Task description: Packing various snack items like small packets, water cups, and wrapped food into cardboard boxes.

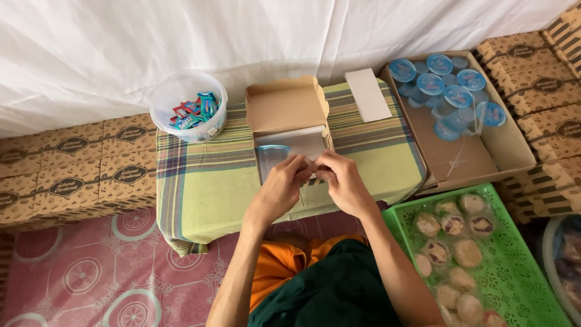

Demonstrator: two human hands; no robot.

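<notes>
Hands meeting at open brown box, left hand and right hand grip pinched on small clear wrapper.

Both hands, the left hand and the right hand, meet at the open snack box near the front edge of the cloth-covered table, hiding what the fingertips pinch. The box's front wall is covered. A bowl is cut off by the right edge; the green tray runs off the bottom.
</notes>
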